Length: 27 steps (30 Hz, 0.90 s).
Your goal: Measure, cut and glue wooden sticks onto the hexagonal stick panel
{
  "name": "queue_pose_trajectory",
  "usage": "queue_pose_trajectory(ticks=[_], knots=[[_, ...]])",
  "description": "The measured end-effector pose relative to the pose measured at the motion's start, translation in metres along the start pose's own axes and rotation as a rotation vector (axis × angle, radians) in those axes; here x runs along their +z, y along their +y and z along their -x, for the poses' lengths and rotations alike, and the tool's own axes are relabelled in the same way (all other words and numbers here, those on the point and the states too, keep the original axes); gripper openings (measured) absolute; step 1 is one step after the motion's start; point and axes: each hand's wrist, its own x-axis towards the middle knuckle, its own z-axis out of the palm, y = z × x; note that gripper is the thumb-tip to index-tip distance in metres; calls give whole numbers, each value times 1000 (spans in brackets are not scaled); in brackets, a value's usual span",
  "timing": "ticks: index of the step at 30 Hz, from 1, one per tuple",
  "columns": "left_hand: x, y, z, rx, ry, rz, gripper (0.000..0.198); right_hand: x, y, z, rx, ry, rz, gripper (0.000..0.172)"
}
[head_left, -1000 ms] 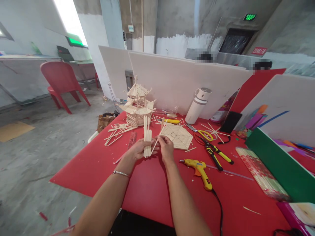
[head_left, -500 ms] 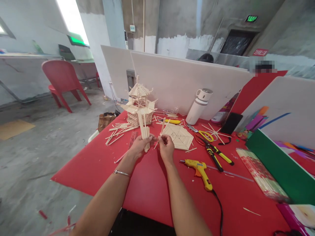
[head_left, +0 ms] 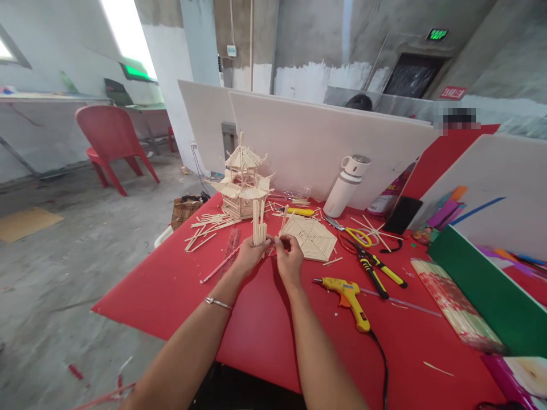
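My left hand [head_left: 251, 254] is closed around a small bundle of pale wooden sticks [head_left: 258, 228], which stand roughly upright out of its grip. Right beside it, my right hand [head_left: 289, 254] pinches a few thin wooden sticks [head_left: 284, 218], their tips pointing up. The fingertips of both hands nearly meet. Just past the right hand lies a flat hexagonal panel [head_left: 314, 238] made of sticks. Behind the left hand stands a pagoda model [head_left: 243, 182] built from the same sticks, with loose sticks [head_left: 207, 223] scattered at its left.
On the red table [head_left: 179, 290] lie a yellow glue gun [head_left: 348, 293], yellow-black pliers [head_left: 374, 270], yellow-handled scissors [head_left: 358, 236] and a pack of sticks [head_left: 453, 302]. A white bottle [head_left: 347, 185] stands before white boards [head_left: 307, 136]. A green box [head_left: 487, 285] is at the right.
The bundle in my left hand has shifted right and turned more upright, closer to my right hand. My right hand stays nearly in place. The view has moved slightly.
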Motion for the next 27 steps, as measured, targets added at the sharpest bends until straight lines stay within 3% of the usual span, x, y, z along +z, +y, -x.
queue_pose_trajectory(ticks=[5,7,11,14,20,27], knots=[[-5,2,-4,-78,166,-30,32,-1,3,1,15,-81,268,21],[-7,4,-3,-139,134,-25,30,-2,5,2,15,-157,417,21],[-8,11,2,-319,-45,44,24,-5,6,2,47,-206,578,21],[-8,14,4,-340,-68,59,18,-6,5,1,50,-213,592,23],[-9,20,3,-344,25,33,15,-5,5,1,75,-227,594,23],[-8,23,5,-284,90,37,19,1,13,2,74,-237,359,33]])
